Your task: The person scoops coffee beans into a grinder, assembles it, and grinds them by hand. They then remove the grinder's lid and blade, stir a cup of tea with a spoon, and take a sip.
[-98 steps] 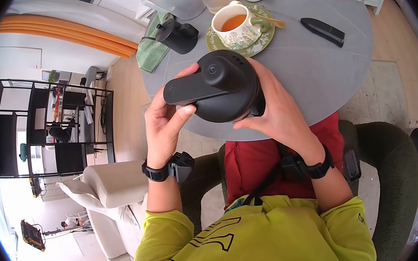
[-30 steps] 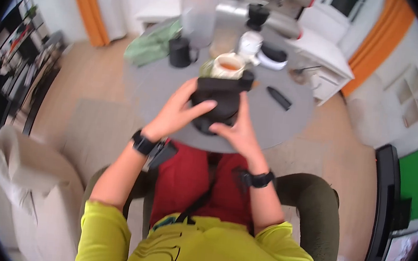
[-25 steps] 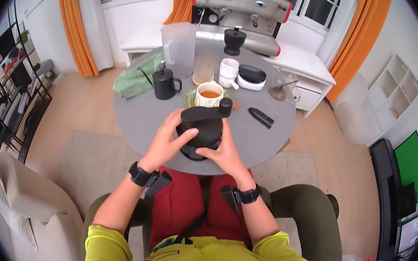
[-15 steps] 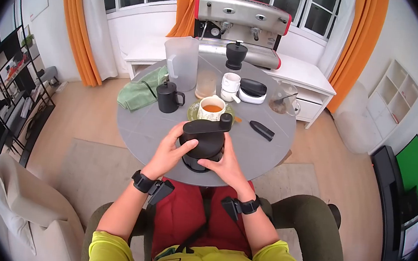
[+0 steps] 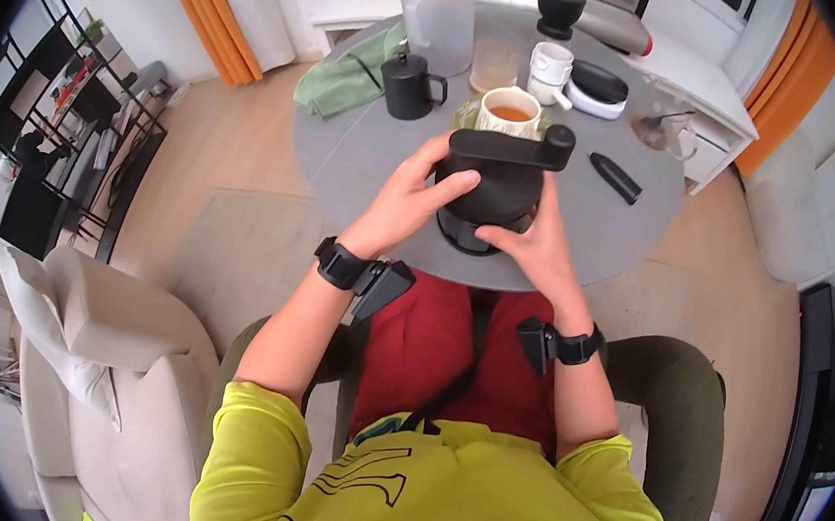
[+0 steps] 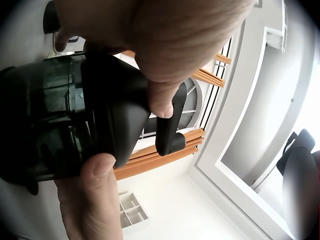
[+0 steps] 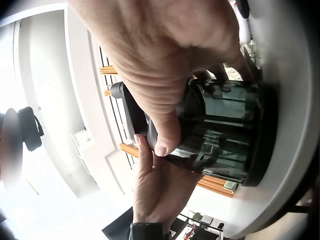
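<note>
A black hand grinder with a flat crank arm and round knob stands at the table's near edge. My left hand grips its upper part from the left, the thumb on the near side just under the crank. From the right, my right hand holds the body lower down, thumb across the front. The right wrist view shows the dark see-through lower body, its base against the table top. In the left wrist view the crank lies beside my left thumb. Most far-side fingers are hidden.
Beyond the grinder on the grey table are a cup of tea, a black pot, a green cloth, a clear pitcher, stacked white cups and a black slim object.
The head view has swung from a sideways tilt to the table and its far side, and now dips lower. Both hands keep their hold; the grinder, seen from above earlier, now shows its side.
</note>
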{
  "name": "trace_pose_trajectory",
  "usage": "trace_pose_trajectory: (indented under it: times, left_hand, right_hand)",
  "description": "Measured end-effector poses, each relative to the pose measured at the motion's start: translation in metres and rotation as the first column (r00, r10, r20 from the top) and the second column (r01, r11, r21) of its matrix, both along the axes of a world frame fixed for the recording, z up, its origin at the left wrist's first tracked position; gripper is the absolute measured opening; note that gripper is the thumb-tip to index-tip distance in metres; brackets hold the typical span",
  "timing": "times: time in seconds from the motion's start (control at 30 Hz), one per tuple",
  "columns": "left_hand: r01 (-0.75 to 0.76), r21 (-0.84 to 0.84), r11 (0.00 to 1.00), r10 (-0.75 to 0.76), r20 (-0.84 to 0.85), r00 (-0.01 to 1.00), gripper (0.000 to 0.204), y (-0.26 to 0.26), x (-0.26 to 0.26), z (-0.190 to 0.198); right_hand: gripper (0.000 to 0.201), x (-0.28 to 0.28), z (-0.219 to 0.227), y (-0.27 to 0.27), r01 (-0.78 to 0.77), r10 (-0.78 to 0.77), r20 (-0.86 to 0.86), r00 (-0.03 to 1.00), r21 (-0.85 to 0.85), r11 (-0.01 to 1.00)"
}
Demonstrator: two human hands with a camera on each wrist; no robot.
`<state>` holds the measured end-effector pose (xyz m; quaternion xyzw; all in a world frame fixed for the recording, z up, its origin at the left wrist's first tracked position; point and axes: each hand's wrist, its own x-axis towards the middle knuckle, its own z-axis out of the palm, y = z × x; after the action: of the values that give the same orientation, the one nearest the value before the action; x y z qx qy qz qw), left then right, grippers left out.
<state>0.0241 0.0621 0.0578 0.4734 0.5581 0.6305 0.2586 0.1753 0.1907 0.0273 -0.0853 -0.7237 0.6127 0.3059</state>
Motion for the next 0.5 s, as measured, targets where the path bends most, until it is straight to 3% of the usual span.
trace_pose_trajectory:
  times: [0.2,0.33,0.43,0.5]
  left_hand:
    - [-0.066,0.024,0.998,0.066,-0.002,0.998,0.043,-0.002,0.007,-0.005]
    - [-0.158,0.033,0.987,0.157,0.025,0.987,0.043,0.0,0.02,-0.01]
    - [-0.207,0.015,0.978,0.207,-0.029,0.978,0.044,0.0,0.023,-0.008]
    - [-0.281,0.09,0.956,0.294,-0.228,0.928,0.044,-0.001,0.027,-0.003]
  right_hand:
    - [0.101,0.001,0.004,-0.001,0.015,-0.015,-0.001,1.0,0.071,0.997]
    - [0.112,0.0,-0.004,0.002,0.064,-0.064,0.002,0.998,0.1,0.993]
    - [0.116,-0.001,-0.008,0.004,0.093,-0.097,0.024,0.995,0.132,0.987]
    - [0.115,0.0,-0.006,0.004,0.101,-0.106,0.033,0.994,0.133,0.986]
